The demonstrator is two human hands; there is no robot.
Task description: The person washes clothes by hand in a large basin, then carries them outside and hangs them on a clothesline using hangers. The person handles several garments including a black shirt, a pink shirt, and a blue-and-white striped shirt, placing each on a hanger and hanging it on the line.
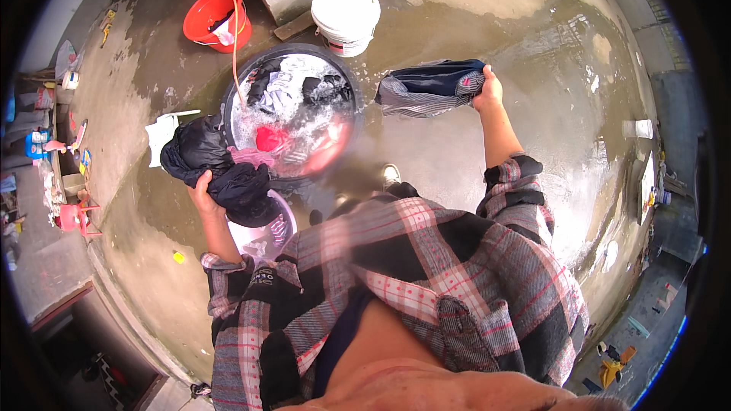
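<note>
My left hand [207,197] grips a bundle of black clothing [197,145], which hangs over a pale pink basin [290,217] and beside a large dark tub [358,103]. Out to the right, my right hand [489,91] holds a bunched garment [425,91] with navy and grey-striped parts above the wet floor. Foamy water [297,83] fills the tub, with dark, white and red clothes in it. A pink striped cloth [251,157] lies at the tub's near-left rim, against the black bundle. Some striped cloth [278,230] shows in the pink basin, which the bundle partly hides.
An orange hose [235,40] runs down into the tub. Behind it stand a red bucket [211,11] and a lidded white bucket [345,11]. A white stool [161,140] is partly behind the black bundle. Water covers much of the concrete floor [434,154].
</note>
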